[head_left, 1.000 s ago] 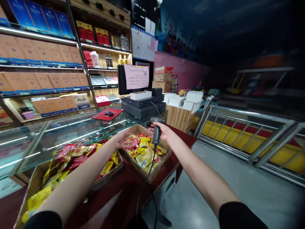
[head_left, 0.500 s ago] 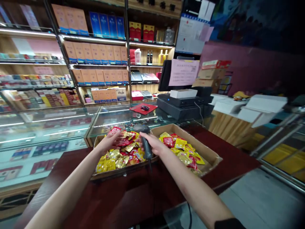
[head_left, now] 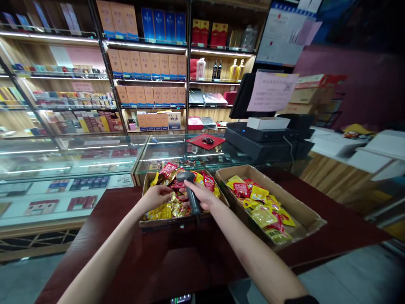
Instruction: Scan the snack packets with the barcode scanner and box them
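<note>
My right hand [head_left: 201, 195] is wrapped round the handle of a dark handheld scanner [head_left: 192, 195], held over the left cardboard box [head_left: 148, 181]. That box is full of small red, yellow and gold foil packets [head_left: 161, 211]. At the box's left side my left hand [head_left: 158, 196] reaches over the packets, palm down, fingers apart and slightly bent, with nothing visibly held. To the right, a second cardboard box [head_left: 303, 217] holds more such packets [head_left: 262, 215], with bare cardboard at its near right end.
Both boxes stand on a dark red table [head_left: 177, 257]. Behind are a glass counter [head_left: 158, 147], a red mat [head_left: 202, 144] with a mouse [head_left: 208, 140], and a monitor [head_left: 245, 97] above a black cash drawer [head_left: 249, 145]. Stocked shelves line the back wall.
The view has shifted, so the boxes and shelves appear further right. My left hand has moved lower over the packets, away from the red one at the back. My right hand still holds the scanner.
</note>
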A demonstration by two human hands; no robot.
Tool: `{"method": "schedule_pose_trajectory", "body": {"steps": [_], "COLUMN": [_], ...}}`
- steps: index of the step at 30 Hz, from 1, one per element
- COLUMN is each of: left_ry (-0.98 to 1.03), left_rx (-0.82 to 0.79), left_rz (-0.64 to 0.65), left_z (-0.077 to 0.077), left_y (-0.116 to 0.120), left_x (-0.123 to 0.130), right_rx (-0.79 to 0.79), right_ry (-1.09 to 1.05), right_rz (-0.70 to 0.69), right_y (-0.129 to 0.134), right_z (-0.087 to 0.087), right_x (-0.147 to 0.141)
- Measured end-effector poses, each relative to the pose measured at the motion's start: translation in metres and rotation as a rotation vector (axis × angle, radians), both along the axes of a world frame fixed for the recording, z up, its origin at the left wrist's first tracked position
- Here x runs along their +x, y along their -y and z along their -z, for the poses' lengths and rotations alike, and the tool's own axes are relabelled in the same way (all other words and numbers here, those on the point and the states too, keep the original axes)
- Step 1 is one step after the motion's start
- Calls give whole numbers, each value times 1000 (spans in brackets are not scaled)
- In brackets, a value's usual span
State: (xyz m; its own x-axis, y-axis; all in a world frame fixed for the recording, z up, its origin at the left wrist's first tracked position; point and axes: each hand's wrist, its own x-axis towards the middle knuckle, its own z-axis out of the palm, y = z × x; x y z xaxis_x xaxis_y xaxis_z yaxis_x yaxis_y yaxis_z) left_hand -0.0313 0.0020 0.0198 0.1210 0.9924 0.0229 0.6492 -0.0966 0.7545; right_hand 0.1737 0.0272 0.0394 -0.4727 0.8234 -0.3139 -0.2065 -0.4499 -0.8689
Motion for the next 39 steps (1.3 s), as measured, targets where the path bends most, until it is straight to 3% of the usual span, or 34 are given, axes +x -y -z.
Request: {"method": "schedule_pose_trajectory", "body": {"steps": [5, 10, 13, 20, 27, 32, 39], "left_ry": [-472, -541, -400, 80, 682, 878, 959], "left_rx": [154, 203, 145, -209, -528, -569, -482], "left_rz": [240, 315, 298, 253, 89, 48, -99], "left_z": [0, -9, -18, -40, -25, -19, -22], "left_y": [-1, -7, -14, -31, -43, -54, -59], "left_x": [14, 24, 24, 5, -2, 0, 25], "right_rx": [-15, -15, 14, 56, 58, 75, 71], "right_ry": [31, 33, 37, -13, -36, -72, -52], "right_rz": [0, 3, 17, 88, 99, 67, 113], "right_y": [0, -5, -9, -11, -10, -9, -4], "right_z": [-3, 2, 4, -9, -14, -17, -22], "right_x": [-1, 3, 8, 22, 28, 29, 35]}}
